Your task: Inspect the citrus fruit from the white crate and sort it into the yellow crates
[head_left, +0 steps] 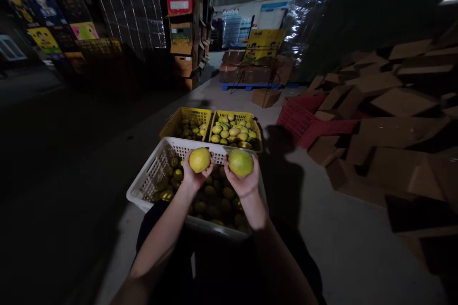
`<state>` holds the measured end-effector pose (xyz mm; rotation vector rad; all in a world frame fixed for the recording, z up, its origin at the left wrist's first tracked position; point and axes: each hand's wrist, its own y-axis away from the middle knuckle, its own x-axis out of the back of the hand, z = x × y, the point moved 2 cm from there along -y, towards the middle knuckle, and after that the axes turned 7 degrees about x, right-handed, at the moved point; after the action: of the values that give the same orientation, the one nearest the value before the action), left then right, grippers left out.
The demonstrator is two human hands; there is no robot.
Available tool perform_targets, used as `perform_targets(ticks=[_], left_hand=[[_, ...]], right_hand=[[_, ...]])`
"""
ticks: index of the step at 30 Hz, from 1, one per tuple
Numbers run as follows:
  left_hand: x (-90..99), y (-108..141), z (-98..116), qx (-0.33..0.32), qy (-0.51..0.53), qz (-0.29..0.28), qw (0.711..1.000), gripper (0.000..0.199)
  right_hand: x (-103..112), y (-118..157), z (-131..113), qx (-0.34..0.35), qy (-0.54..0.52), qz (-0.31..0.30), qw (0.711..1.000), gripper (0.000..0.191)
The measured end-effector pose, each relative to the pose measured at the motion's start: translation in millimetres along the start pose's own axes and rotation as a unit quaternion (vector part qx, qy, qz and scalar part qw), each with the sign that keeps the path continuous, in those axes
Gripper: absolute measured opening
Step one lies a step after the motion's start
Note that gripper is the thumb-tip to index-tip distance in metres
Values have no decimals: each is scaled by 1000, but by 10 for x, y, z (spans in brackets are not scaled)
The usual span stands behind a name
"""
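Above a white crate (pixel 150 178) of fruit, left hand (pixel 193 175) grips a yellow fruit (pixel 199 159), right hand (pixel 245 180) a greener fruit (pixel 241 162).

Dim overall, nearly black from 7 to 10 o'clock and along the lower edge. Brightest at centre, on the concrete floor (pixel 322 228) and the two yellow-green fruits (pixel 199 159) held over the white crate (pixel 143 186). Lit from behind and left of the camera, judging by the person's shadow (pixel 282 171) thrown toward 2 o'clock. Glare on plastic wrap (pixel 307 5) at 1 o'clock and on the wire racks (pixel 129 5) at 11. Strong wide-angle bending at the edges; cardboard pile (pixel 393 105) at 3 o'clock soft and murky. Fine noise in the dark areas.
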<state>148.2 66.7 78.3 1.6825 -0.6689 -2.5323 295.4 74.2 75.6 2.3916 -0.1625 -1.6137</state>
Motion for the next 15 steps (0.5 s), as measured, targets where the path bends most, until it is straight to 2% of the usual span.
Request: perform_targets(ticks=[3, 6, 10, 15], left_hand=[[5, -93, -83, -29, 109, -2, 994, 48], [-10, -166, -136, -65, 147, -38, 986, 45], [16, -219, -178, -99, 127, -64, 985, 35], [64, -231, -225, -105, 59, -42, 992, 35]], right_hand=[[5, 1, 49, 21, -63, 7, 998, 22], [43, 7, 126, 27, -89, 10, 996, 20], [115, 6, 208, 19, -82, 14, 996, 22], [146, -3, 213, 33, -92, 0, 995, 22]])
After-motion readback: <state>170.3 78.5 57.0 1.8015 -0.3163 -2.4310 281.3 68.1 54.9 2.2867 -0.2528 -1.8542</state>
